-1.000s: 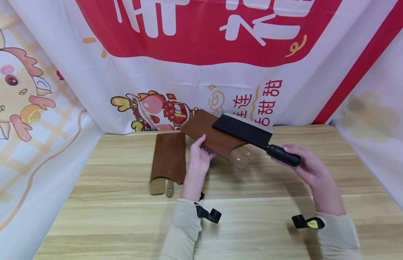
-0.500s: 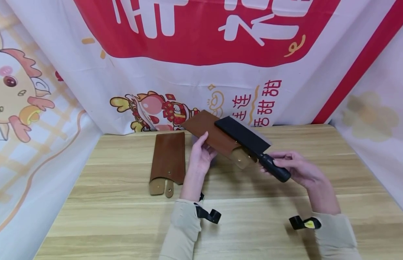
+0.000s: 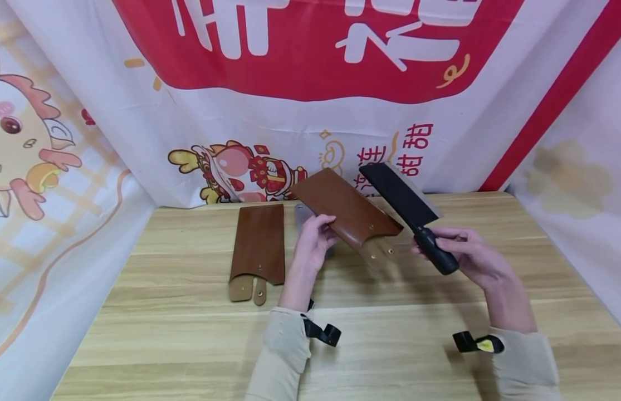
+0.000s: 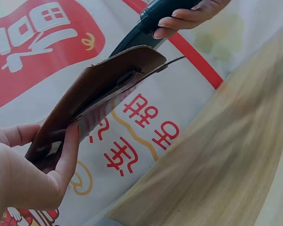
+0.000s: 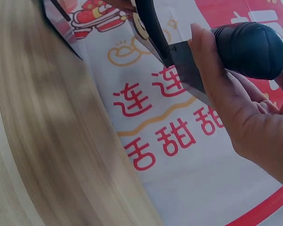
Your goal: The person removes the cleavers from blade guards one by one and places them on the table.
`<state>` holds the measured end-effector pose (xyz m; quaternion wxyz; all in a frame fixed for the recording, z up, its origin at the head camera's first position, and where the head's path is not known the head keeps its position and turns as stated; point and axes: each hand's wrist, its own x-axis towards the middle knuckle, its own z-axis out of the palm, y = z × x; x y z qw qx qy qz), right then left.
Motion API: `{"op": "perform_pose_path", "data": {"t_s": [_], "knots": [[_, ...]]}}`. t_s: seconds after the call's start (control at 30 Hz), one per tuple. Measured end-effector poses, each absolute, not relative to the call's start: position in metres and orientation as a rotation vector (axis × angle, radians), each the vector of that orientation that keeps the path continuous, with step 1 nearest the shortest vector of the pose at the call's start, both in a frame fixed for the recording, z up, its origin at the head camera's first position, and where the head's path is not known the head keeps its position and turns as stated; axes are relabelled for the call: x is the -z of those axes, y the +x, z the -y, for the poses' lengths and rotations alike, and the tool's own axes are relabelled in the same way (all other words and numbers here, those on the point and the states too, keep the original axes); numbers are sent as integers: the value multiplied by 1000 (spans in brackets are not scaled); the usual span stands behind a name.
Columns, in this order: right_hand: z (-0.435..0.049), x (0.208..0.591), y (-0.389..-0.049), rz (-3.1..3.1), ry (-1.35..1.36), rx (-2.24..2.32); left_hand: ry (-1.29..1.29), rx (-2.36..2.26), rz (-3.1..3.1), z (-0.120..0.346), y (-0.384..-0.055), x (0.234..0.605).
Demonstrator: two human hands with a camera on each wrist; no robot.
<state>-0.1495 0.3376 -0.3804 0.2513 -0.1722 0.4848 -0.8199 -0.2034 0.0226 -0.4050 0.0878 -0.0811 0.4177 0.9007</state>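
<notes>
My left hand (image 3: 312,242) pinches a brown leather knife sheath (image 3: 342,206) by its lower left edge, holding it tilted above the table. Two tan snap straps (image 3: 377,250) hang from its mouth, which faces the lower right. In the left wrist view, the thumb and fingers grip either side of the sheath (image 4: 85,94). My right hand (image 3: 470,253) grips the black handle (image 3: 435,250) of a cleaver (image 3: 397,192). Its dark blade with a bright edge points up and left, apart from the sheath in the head view.
A second brown sheath (image 3: 259,242) lies flat on the wooden table (image 3: 200,334), left of my left hand. Partly hidden behind that hand is a grey blade-like object (image 3: 302,214). Printed cloth (image 3: 310,117) hangs along the back and sides.
The cleaver first moves down across the sheath's mouth, then up and right, away from it. The left hand shifts the sheath slightly right and tips its mouth lower.
</notes>
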Motion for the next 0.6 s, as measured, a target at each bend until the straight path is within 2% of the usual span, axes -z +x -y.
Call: {"op": "perform_pose_path", "data": {"t_s": [0.33, 0.6], "knots": [[-344, 383, -150, -1337, -296, 2288, -361, -2621, -1428, -34, -201, 412], [-348, 394, -154, -1405, -223, 2269, -336, -2532, -1541, -46, -202, 425]]}}
